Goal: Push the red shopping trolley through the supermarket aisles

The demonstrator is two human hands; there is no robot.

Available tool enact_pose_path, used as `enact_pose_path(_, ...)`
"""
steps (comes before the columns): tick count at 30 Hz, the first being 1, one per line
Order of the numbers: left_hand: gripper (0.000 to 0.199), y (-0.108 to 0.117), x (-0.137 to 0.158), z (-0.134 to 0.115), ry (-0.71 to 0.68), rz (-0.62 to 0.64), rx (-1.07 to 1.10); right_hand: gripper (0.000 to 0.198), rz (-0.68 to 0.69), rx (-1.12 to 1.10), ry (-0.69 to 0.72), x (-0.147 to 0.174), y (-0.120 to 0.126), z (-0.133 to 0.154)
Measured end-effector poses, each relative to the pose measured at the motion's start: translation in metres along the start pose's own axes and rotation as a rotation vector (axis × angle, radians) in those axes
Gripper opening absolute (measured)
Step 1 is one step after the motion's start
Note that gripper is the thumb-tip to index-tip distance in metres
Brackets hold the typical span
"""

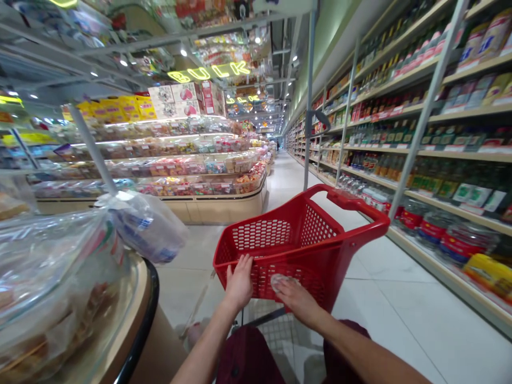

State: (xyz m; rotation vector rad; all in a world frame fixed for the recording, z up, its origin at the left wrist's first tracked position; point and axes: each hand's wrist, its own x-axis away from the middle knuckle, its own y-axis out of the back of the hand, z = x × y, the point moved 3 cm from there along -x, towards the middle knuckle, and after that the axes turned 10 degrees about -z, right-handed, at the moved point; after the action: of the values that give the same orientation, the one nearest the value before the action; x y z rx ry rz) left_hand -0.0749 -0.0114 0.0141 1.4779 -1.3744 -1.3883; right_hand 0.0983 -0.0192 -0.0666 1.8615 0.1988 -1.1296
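Observation:
A red plastic shopping cart [280, 256] with a perforated basket stands side-on right in front of me, its handle off to the right. My left hand [240, 282] grips the basket's near top rim, fingers curled over the edge. Against the near side wall, my right hand [295, 298] presses a crumpled whitish wipe [277, 281] with its fingers. Part of the wipe is covered by the hand, so its full shape is hidden. The basket looks empty where its inside shows.
A rounded bulk bin [146, 298] with a black edge is close on the left, with a roll of plastic bags [154, 226] hanging beside it. Tiered candy displays [180, 160] stand ahead. Shelves of bottles [440, 181] line the right. Tiled floor [384, 309] runs between.

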Motion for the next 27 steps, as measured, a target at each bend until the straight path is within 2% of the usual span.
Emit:
enact_pose_path(6,0.069,-0.001,-0.004,-0.018,-0.079,-0.023,0.0,0.036,-0.176,0.02,-0.139,-0.02,0.045,-0.02)
enact_pose_path(8,0.07,-0.003,-0.005,-0.025,-0.099,-0.022,0.019,0.036,-0.137,0.012,-0.139,-0.007,0.042,-0.022)
enact_pose_path(11,0.07,-0.004,-0.004,-0.03,-0.092,-0.028,0.055,0.035,-0.009,-0.05,-0.139,0.025,0.029,-0.02)
enact_pose_path(13,0.069,-0.005,-0.002,-0.033,-0.095,-0.066,0.121,0.034,-0.005,-0.095,-0.196,0.034,0.03,-0.019)
enact_pose_path(16,0.065,-0.01,0.005,-0.045,-0.123,-0.19,0.368,0.037,-0.147,-0.192,-0.343,0.014,0.053,-0.016)
enact_pose_path(19,0.057,-0.02,0.013,-0.064,-0.044,-0.246,0.815,0.043,-0.288,-0.395,-0.473,-0.019,0.084,-0.009)
enact_pose_path(21,0.055,-0.029,0.018,-0.077,0.069,-0.193,1.131,0.043,-0.365,-0.532,-0.591,-0.033,0.097,-0.004)
enact_pose_path(23,0.048,-0.035,0.023,-0.088,0.14,-0.075,1.354,0.04,-0.449,-0.627,-0.786,-0.036,0.101,-0.003)
enact_pose_path(25,0.036,-0.038,0.029,-0.098,0.159,0.042,1.443,0.037,-0.518,-0.692,-1.01,-0.033,0.098,-0.004)
enact_pose_path(27,0.027,-0.039,0.035,-0.105,0.15,0.091,1.408,0.036,-0.563,-0.72,-1.179,-0.029,0.09,-0.003)
